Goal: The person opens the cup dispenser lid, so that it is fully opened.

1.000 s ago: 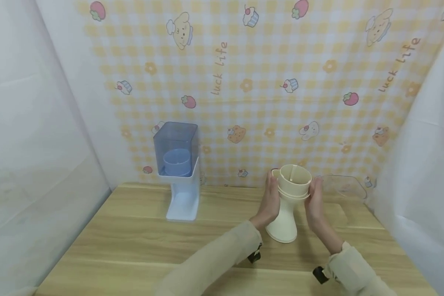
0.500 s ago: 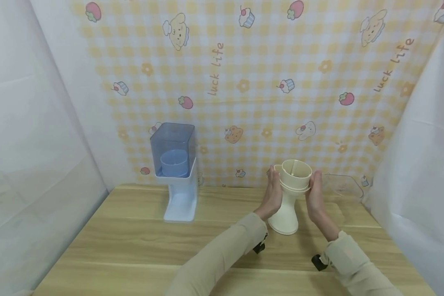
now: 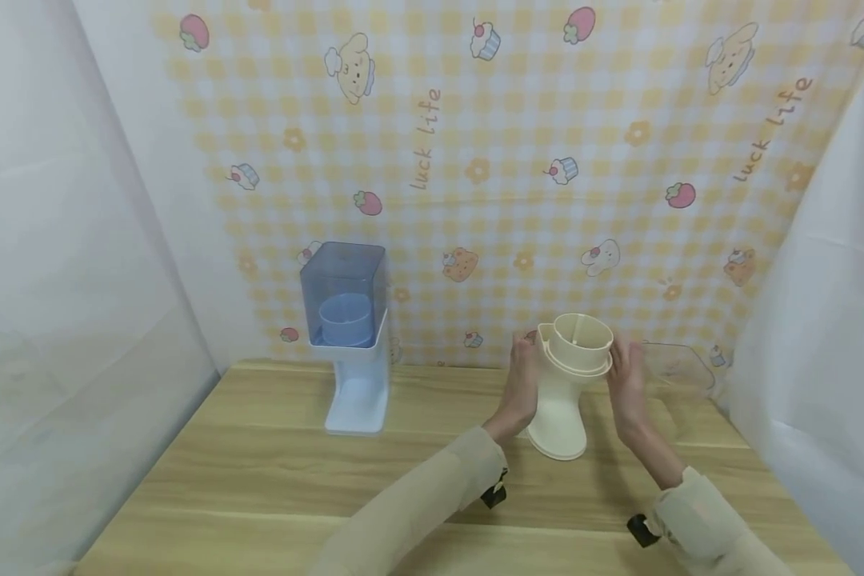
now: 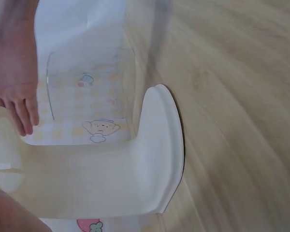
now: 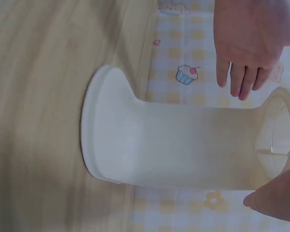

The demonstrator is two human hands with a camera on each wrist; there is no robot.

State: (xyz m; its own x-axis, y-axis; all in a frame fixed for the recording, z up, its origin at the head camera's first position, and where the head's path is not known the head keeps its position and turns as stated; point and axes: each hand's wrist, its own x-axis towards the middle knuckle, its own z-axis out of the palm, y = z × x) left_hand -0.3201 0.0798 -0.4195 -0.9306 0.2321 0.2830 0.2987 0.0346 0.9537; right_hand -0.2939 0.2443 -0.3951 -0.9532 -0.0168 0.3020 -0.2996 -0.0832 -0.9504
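A cream dispenser stand (image 3: 558, 424) with a flared foot and a round divided cup (image 3: 582, 344) on top is upright on the wooden table. My left hand (image 3: 521, 392) is at its left side with straight fingers; the right wrist view shows these fingers (image 5: 244, 77) a little apart from the stand. On the other side, my right hand (image 3: 628, 388) lies along the cup's rim, fingers straight; whether it touches is hard to tell. In the left wrist view the stand's foot (image 4: 159, 154) lies flat on the tabletop.
A second dispenser with a blue-tinted box (image 3: 344, 292) on a pale stand (image 3: 358, 396) is at the back left. A clear container (image 3: 680, 368) is behind my right hand. Patterned cloth (image 3: 475, 216) hangs behind the wooden table (image 3: 274, 480).
The cream stand has shifted slightly and turned a little, its foot now pointing more to the right. My hands have moved somewhat farther apart around it.
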